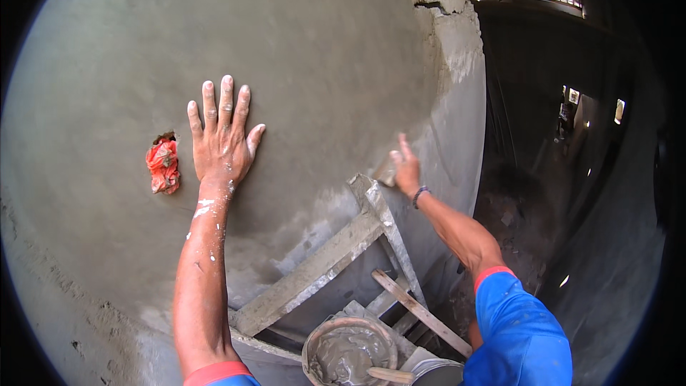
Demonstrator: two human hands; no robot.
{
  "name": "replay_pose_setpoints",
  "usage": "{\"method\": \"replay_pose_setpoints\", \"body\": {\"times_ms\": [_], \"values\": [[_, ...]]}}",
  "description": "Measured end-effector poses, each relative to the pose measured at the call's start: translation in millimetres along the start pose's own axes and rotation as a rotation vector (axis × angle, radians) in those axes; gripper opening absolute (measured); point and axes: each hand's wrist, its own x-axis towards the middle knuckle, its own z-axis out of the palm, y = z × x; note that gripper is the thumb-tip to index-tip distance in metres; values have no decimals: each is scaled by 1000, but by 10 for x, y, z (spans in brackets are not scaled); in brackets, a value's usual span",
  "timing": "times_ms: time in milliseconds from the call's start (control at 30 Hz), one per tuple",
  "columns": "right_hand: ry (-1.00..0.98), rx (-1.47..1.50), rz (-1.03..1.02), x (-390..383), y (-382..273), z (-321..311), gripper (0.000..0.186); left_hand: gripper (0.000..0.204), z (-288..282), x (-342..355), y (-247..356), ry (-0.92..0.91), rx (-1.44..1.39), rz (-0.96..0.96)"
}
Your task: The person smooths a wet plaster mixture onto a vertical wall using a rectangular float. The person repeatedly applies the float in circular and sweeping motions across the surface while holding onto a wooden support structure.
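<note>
My left hand [223, 144] lies flat on the grey plastered wall [321, 64], fingers spread, with nothing in it. White and grey smears mark its fingers and the forearm. Just left of that hand, a crumpled red plastic wad [163, 165] sticks out of a hole in the plaster. Farther right, my right hand [406, 169] presses close to the wall, slightly blurred, with one finger pointing up. In its grip is a small tan flat piece [386, 171], whose exact kind I cannot make out. The plaster around it looks smooth and damp.
A plaster-crusted wooden frame [314, 271] leans below my right hand. Under it stand a round tub of wet mortar [350, 352] and a bucket [437, 373]. A long wooden strip [421, 312] slants nearby. The wall ends at a rough, cracked edge [449, 21]; a dark room lies beyond.
</note>
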Motion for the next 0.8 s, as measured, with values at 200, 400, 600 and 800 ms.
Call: {"method": "replay_pose_setpoints", "body": {"times_ms": [200,400,600,800], "values": [[-156,-409,-740,937,-2167,87,52,73,-42,-44,-105,-18,13,-9],[85,-106,-298,2226,-1429,-604,53,74,-76,17,-31,44,-44,8],[-157,-239,-612,849,-1841,156,53,72,-13,-135,-140,-27,-7,-23],[-10,-277,-592,1626,-2929,-3,49,70,-25,-71,-71,16,-28,-13]]}}
